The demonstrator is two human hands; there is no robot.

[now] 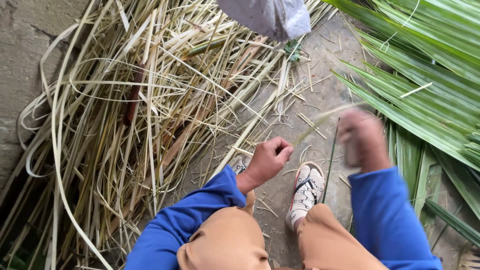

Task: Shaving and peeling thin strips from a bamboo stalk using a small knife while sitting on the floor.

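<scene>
Left hand (267,159) pinches leaf strip (320,120); right hand (364,141) alongside.

Bare concrete ground (320,75), big heap of dry pale leaf strips (135,110) on the left, fresh green palm fronds (430,75) on the right, loose scraps between, two sandalled feet (306,192)

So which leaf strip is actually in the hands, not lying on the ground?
The pale green strip stretched between the left hand and the blurred right hand; the dry strips lie piled.
</scene>
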